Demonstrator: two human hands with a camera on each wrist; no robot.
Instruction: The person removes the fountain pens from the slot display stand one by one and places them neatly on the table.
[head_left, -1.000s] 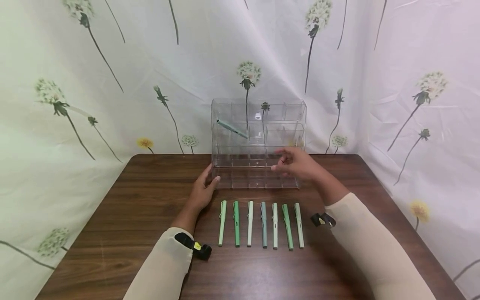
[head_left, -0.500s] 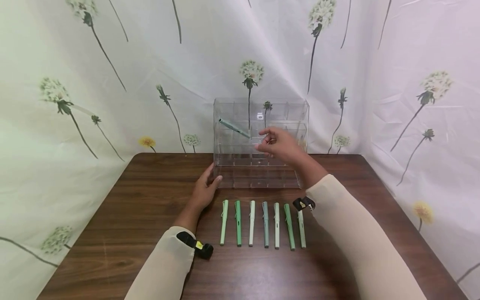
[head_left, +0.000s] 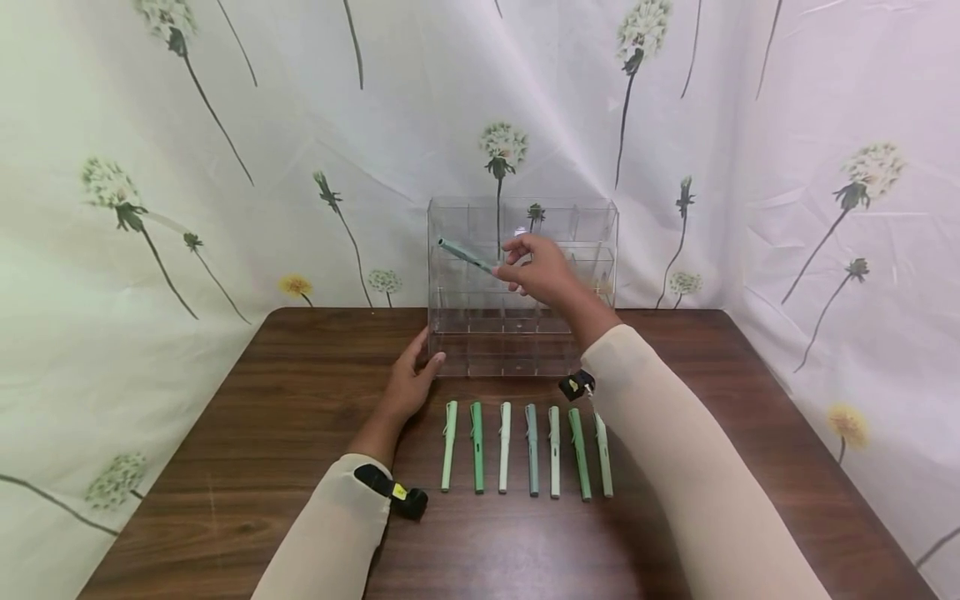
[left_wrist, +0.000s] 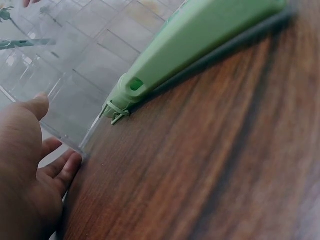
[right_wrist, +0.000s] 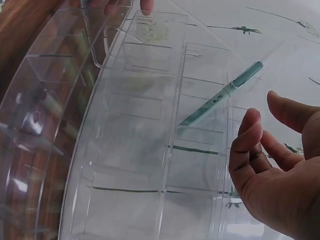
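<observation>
A clear acrylic tiered organizer [head_left: 597,218] stands at the back of the table. A teal pen [head_left: 459,250] leans slanted in an upper compartment on its left side. My left hand [head_left: 408,385] holds the organizer's lower left edge, thumb in front and fingers round the side, as the left wrist view shows. My right hand [head_left: 542,271] is up before the upper tiers, its fingertips overlapping the pen's lower end in the head view. In the right wrist view the right hand's thumb and loosely bent fingers [right_wrist: 250,135] stand apart from the pen [right_wrist: 220,100], with nothing between them.
Several pens lie in a row on the brown wooden table [head_left: 247,467] in front of the organizer, among them a light green pen [head_left: 449,446], a green pen [head_left: 477,450] and a grey-blue pen [head_left: 532,450]. Behind hangs a flower-printed curtain [head_left: 405,125].
My right hand has moved up and left from the organizer's lower right tiers to beside the teal pen. The left hand keeps its place at the organizer's edge.
</observation>
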